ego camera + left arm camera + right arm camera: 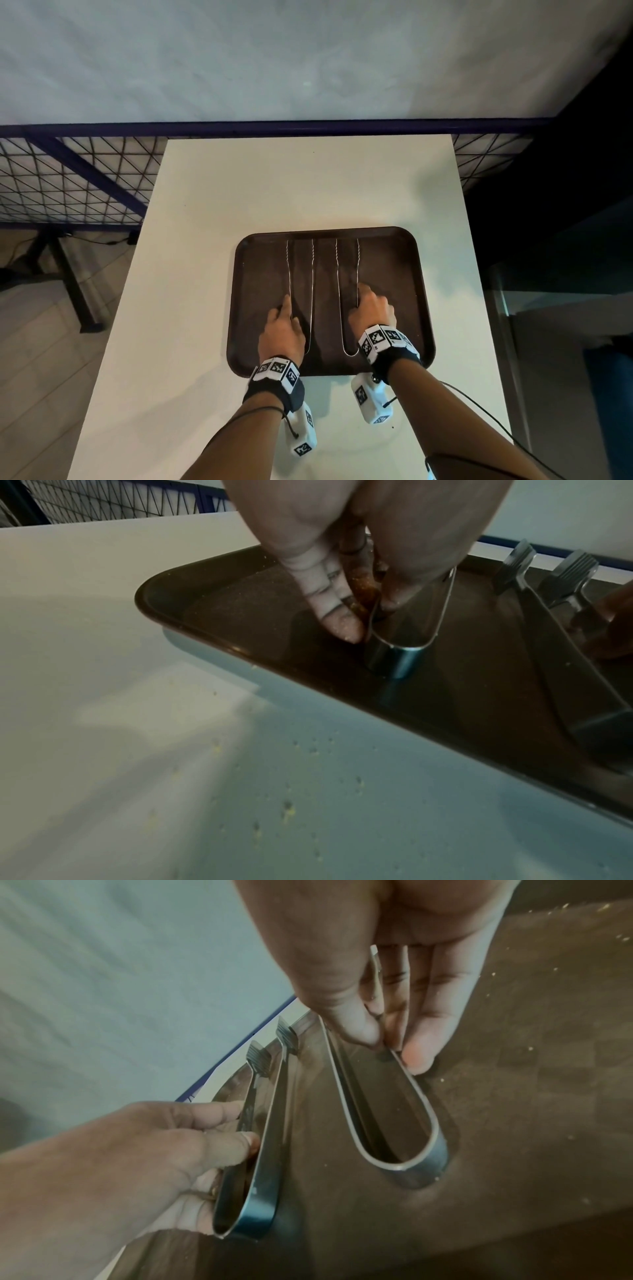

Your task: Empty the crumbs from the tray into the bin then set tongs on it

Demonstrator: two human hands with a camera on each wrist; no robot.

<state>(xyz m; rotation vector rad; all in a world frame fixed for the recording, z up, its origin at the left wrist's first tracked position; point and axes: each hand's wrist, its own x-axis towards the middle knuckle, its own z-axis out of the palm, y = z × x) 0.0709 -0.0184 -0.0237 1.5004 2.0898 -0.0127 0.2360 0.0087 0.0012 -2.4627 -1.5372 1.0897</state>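
Head view showed two tongs [300,294] lying side by side on the tray [394,274], left hand [283,330] and right hand [373,306] each pinching one arm, so a clumsy release, I judged, could tip them over.

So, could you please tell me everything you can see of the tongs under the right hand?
The right tongs are one bent strip of shiny metal, a U with its closed bend toward the person and ridged tips toward the far rim. They stand on edge on the dark brown tray, arms spread, beside the left tongs and apart from them. The right hand pinches their right arm between thumb and fingers.
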